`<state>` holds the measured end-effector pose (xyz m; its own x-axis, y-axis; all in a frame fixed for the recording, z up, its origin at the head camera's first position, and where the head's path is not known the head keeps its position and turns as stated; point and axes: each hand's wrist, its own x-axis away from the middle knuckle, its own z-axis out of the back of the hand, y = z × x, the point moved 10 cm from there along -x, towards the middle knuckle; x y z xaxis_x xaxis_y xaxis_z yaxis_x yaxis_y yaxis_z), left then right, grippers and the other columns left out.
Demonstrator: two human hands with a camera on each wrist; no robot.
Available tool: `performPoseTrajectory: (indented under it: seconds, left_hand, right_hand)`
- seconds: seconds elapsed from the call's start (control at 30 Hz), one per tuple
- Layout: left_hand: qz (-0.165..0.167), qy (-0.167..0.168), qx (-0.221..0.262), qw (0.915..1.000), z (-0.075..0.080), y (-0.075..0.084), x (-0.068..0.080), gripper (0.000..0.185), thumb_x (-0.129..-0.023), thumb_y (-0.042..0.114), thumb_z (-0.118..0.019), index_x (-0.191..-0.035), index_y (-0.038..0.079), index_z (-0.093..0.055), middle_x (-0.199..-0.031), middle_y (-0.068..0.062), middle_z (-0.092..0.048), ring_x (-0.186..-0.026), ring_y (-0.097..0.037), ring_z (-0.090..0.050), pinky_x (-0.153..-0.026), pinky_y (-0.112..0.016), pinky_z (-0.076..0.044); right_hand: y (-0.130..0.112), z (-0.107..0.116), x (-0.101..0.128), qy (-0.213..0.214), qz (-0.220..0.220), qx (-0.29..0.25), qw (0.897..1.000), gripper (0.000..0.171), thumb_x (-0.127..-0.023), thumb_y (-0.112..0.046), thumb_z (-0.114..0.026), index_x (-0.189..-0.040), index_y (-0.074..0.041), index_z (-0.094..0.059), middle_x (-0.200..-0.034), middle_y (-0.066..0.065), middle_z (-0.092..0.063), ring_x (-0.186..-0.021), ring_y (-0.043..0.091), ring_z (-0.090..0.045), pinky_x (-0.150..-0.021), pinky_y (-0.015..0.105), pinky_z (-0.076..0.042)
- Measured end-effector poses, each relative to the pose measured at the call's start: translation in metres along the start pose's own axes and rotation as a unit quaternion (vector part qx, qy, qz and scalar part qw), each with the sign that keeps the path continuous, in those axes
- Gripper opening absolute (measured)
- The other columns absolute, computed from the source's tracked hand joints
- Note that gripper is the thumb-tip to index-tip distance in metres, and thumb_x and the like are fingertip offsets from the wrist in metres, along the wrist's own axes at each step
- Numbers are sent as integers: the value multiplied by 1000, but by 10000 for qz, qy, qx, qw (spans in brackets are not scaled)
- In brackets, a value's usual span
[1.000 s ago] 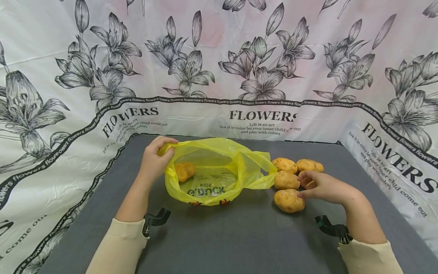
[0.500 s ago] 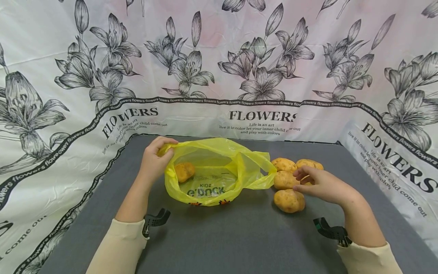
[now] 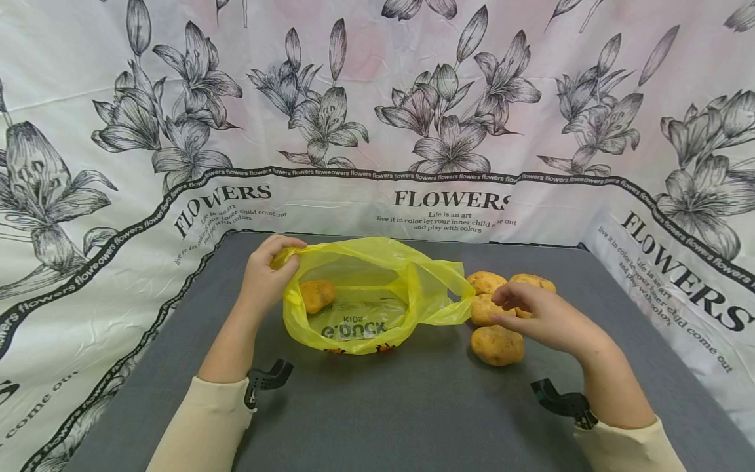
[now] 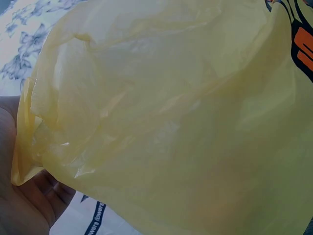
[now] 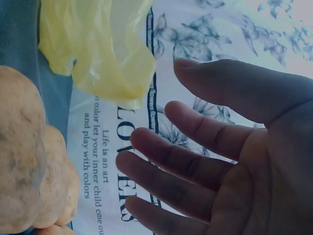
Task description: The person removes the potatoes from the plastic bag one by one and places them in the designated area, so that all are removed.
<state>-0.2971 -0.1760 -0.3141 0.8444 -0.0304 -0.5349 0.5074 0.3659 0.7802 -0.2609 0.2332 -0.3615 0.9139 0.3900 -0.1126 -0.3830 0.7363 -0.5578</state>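
On the grey tabletop (image 3: 413, 406), the right hand (image 3: 539, 318) has slid toward 9 o'clock over the last second; it was resting at the 3 o'clock side of the loose potatoes (image 3: 497, 345), and now its fingers hang over the middle one of the cluster, relaxed and spread, holding nothing, as the right wrist view confirms with an empty palm (image 5: 234, 161) and two potatoes (image 5: 24, 171) just beside it; whether the fingertips touch a potato I cannot tell. The left hand (image 3: 267, 278) has not moved; it pinches the rim of the yellow bag (image 3: 360, 295) at the bag's 10 o'clock edge and holds the mouth open; the left wrist view shows only yellow film (image 4: 171, 122) against the palm. One potato (image 3: 316, 295) lies inside the bag, at its 9 o'clock side; four sit outside, just beside the bag's 3 o'clock handle. By my reading, the right hand is changing its pick from the near potato to the middle one, so the bagging is early: one in, four left.
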Motion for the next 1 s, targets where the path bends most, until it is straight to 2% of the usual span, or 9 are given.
performPoseTrajectory:
  seconds: [0.1, 0.2, 0.33, 0.6, 0.83, 1.0]
  left_hand:
    - [24, -7, 54, 10000, 1, 0, 0, 21, -94, -7, -58, -112, -7, -71, -116, -20, -63, -107, -20, -54, -84, -24, -46]
    - [62, -24, 73, 10000, 2, -1, 0, 22, -95, -6, -58, -112, -7, -71, -116, -20, -62, -107, -21, -53, -84, -25, -45]
    - [104, -57, 96, 9999, 1, -2, 0, 23, -95, -6, -57, -113, -6, -71, -118, -19, -62, -106, -22, -52, -83, -26, -45]
    - [39, -94, 122, 9999, 0, -1, -2, 24, -95, -6, -57, -115, -6, -70, -119, -19, -62, -103, -22, -52, -80, -31, -44]
    - [57, -77, 159, 9998, 2, -1, -1, 24, -94, -6, -58, -114, -7, -70, -120, -20, -62, -104, -22, -52, -82, -31, -44]
    - [91, -80, 199, 9997, 3, -2, -1, 24, -94, -6, -58, -115, -6, -70, -120, -20, -62, -105, -23, -52, -83, -31, -44]
  right_hand:
    - [-7, -2, -2, 84, 228, -13, 9997, 29, -99, -26, -71, -118, -4, -65, -116, 10, -65, -112, 34, -64, -96, 58, -49]
    - [-12, -6, -5, 117, 338, -116, 9993, 28, -98, -25, -71, -118, -5, -66, -115, 9, -66, -111, 30, -64, -96, 57, -49]
    - [-16, -12, -9, 163, 380, -184, 9990, 32, -97, -28, -74, -119, -5, -66, -117, 9, -66, -113, 29, -64, -96, 56, -50]
    - [-27, -19, -20, 335, 514, -206, 9979, 37, -97, -23, -73, -128, -5, -61, -124, 13, -65, -115, 32, -64, -96, 55, -51]
    - [-38, -33, -31, 226, 620, -503, 9966, 39, -96, -19, -74, -129, -3, -60, -128, 12, -61, -118, 35, -62, -100, 54, -49]
    - [-46, -43, -40, 152, 716, -409, 9965, 40, -97, -22, -73, -132, -5, -61, -128, 13, -63, -117, 33, -63, -101, 55, -48]
